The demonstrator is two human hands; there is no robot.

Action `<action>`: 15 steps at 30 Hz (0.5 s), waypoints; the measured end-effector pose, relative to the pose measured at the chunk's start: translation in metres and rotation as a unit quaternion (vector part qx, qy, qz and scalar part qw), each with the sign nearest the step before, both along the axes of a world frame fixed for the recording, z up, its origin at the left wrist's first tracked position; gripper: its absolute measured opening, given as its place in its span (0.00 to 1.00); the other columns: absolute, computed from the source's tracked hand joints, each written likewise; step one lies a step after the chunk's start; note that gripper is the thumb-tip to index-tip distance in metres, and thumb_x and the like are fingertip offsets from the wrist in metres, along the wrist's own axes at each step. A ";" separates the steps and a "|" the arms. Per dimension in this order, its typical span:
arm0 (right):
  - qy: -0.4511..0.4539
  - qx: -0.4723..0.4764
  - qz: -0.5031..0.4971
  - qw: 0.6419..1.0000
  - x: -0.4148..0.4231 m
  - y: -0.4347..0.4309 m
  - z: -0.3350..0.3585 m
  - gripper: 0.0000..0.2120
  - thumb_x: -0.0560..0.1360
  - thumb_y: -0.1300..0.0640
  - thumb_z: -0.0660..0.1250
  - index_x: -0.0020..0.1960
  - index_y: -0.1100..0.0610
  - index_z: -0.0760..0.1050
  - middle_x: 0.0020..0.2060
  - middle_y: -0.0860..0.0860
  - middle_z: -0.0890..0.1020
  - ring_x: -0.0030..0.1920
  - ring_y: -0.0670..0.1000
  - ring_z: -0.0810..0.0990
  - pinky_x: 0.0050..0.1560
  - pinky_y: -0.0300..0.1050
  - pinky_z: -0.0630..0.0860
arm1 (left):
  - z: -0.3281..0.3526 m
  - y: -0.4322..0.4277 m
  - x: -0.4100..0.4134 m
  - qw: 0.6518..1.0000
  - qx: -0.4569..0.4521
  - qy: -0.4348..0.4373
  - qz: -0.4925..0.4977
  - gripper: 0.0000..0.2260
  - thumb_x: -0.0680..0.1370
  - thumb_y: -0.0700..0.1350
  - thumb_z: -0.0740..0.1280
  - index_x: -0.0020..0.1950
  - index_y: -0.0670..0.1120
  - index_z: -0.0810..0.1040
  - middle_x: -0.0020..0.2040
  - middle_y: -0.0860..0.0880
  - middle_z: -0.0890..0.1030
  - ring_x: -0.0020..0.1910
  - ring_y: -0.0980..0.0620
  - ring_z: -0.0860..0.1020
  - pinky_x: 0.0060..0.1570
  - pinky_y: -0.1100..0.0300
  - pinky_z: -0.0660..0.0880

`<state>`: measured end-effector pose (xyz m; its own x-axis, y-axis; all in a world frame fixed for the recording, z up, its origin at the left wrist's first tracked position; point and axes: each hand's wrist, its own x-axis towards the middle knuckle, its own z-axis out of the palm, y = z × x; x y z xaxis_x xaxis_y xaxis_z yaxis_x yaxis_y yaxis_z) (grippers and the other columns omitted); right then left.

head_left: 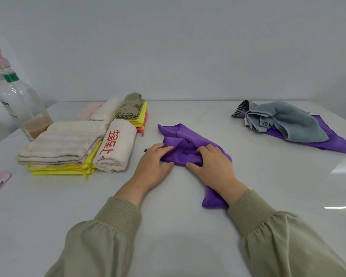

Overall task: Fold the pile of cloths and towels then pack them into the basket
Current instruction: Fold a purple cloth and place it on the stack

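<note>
Your L hand lies flat on the purple cloth at mid-frame; R hand bends into it, grip unclear. Cloth runs upper-left to lower-right under R wrist, so R's nearer.

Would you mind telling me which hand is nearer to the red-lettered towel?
Left. The left hand sits just right of the towel, touching the purple cloth; the right hand is farther right, on that cloth.
</note>
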<state>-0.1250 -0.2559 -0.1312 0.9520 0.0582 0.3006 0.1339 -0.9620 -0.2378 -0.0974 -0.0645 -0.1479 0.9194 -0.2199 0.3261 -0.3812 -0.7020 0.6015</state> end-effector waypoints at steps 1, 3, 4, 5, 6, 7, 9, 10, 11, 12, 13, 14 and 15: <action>-0.008 0.016 -0.003 1.000 0.001 0.000 0.000 0.22 0.76 0.39 0.61 0.58 0.55 0.73 0.54 0.51 0.77 0.57 0.53 0.73 0.55 0.46 0.70 | 0.000 0.000 0.000 1.000 -0.001 -0.002 0.006 0.20 0.75 0.44 0.70 0.67 0.47 0.75 0.62 0.49 0.75 0.58 0.53 0.73 0.57 0.68 0.65; -0.021 0.056 -0.019 0.998 0.002 -0.001 0.003 0.20 0.77 0.39 0.58 0.54 0.56 0.74 0.50 0.51 0.79 0.53 0.54 0.75 0.50 0.47 0.69 | 0.001 -0.001 -0.001 1.000 0.000 -0.013 0.026 0.16 0.75 0.43 0.69 0.64 0.45 0.78 0.55 0.48 0.79 0.49 0.54 0.73 0.49 0.67 0.66; -0.022 0.062 -0.030 0.997 0.002 0.000 0.005 0.20 0.78 0.39 0.57 0.53 0.56 0.75 0.48 0.51 0.80 0.52 0.54 0.77 0.48 0.47 0.69 | 0.002 -0.002 -0.001 0.999 0.008 -0.024 0.039 0.14 0.76 0.43 0.69 0.62 0.44 0.80 0.52 0.47 0.80 0.48 0.52 0.73 0.47 0.66 0.66; -0.021 0.052 -0.037 0.998 0.002 0.000 0.006 0.20 0.78 0.39 0.56 0.53 0.55 0.75 0.46 0.51 0.81 0.50 0.54 0.78 0.47 0.48 0.70 | 0.002 -0.002 -0.001 0.998 0.017 -0.036 0.052 0.12 0.76 0.43 0.68 0.59 0.44 0.81 0.50 0.47 0.81 0.48 0.51 0.74 0.46 0.65 0.65; -0.016 0.032 -0.041 0.999 0.002 0.000 0.007 0.20 0.78 0.39 0.57 0.53 0.55 0.74 0.46 0.51 0.81 0.49 0.55 0.79 0.48 0.48 0.70 | 0.003 -0.003 -0.001 0.997 0.023 -0.049 0.061 0.10 0.77 0.43 0.68 0.56 0.44 0.83 0.48 0.48 0.82 0.49 0.50 0.74 0.44 0.64 0.64; -0.004 0.010 -0.046 0.999 0.003 0.000 0.007 0.19 0.77 0.39 0.59 0.55 0.55 0.73 0.46 0.50 0.81 0.49 0.55 0.79 0.49 0.48 0.71 | 0.003 -0.003 -0.002 0.996 0.026 -0.062 0.066 0.08 0.76 0.42 0.68 0.53 0.44 0.84 0.46 0.48 0.83 0.48 0.50 0.74 0.43 0.64 0.64; 0.028 -0.027 -0.055 0.998 0.005 0.000 0.009 0.19 0.75 0.41 0.63 0.57 0.54 0.72 0.48 0.50 0.81 0.50 0.55 0.79 0.49 0.47 0.71 | 0.005 -0.004 -0.004 0.995 0.028 -0.076 0.065 0.05 0.75 0.41 0.69 0.47 0.44 0.85 0.43 0.49 0.82 0.46 0.50 0.73 0.41 0.63 0.63; 0.038 -0.033 -0.058 0.997 0.006 0.000 0.008 0.18 0.75 0.42 0.63 0.57 0.54 0.72 0.48 0.50 0.81 0.50 0.55 0.79 0.48 0.47 0.71 | 0.005 -0.004 -0.004 0.995 0.029 -0.074 0.064 0.04 0.74 0.40 0.69 0.45 0.45 0.85 0.41 0.49 0.82 0.44 0.51 0.72 0.40 0.63 0.62; 0.037 -0.039 -0.059 0.997 0.007 0.000 0.008 0.15 0.76 0.45 0.63 0.55 0.54 0.73 0.48 0.50 0.81 0.50 0.55 0.79 0.47 0.46 0.70 | 0.005 -0.005 -0.004 0.995 0.030 -0.067 0.065 0.04 0.74 0.39 0.70 0.44 0.45 0.84 0.41 0.49 0.82 0.43 0.52 0.71 0.40 0.63 0.62; 0.032 -0.043 -0.059 0.997 0.007 0.000 0.008 0.12 0.76 0.48 0.61 0.54 0.54 0.74 0.48 0.51 0.82 0.49 0.55 0.79 0.46 0.46 0.69 | 0.005 -0.005 -0.004 0.996 0.025 -0.057 0.070 0.04 0.73 0.38 0.69 0.43 0.45 0.84 0.41 0.49 0.81 0.43 0.52 0.72 0.40 0.63 0.63; 0.022 -0.038 -0.061 0.997 0.007 -0.001 0.009 0.10 0.77 0.51 0.60 0.52 0.55 0.75 0.48 0.52 0.82 0.49 0.56 0.78 0.46 0.46 0.69 | 0.005 -0.005 -0.004 0.995 0.012 -0.047 0.084 0.05 0.73 0.37 0.69 0.44 0.45 0.83 0.42 0.49 0.80 0.43 0.52 0.73 0.41 0.64 0.64; 0.005 -0.011 -0.068 0.998 0.008 -0.003 0.010 0.10 0.77 0.53 0.59 0.51 0.56 0.76 0.47 0.54 0.82 0.49 0.58 0.78 0.46 0.46 0.68 | 0.007 -0.005 -0.005 0.994 -0.010 -0.040 0.104 0.06 0.73 0.36 0.67 0.44 0.45 0.83 0.42 0.48 0.80 0.43 0.51 0.74 0.41 0.64 0.64; -0.019 0.049 -0.087 0.995 0.009 -0.006 0.012 0.10 0.77 0.54 0.60 0.51 0.56 0.78 0.47 0.55 0.82 0.49 0.59 0.78 0.46 0.47 0.68 | 0.009 -0.004 -0.006 0.990 -0.032 -0.040 0.130 0.07 0.73 0.35 0.66 0.44 0.44 0.82 0.43 0.48 0.79 0.42 0.51 0.74 0.41 0.64 0.64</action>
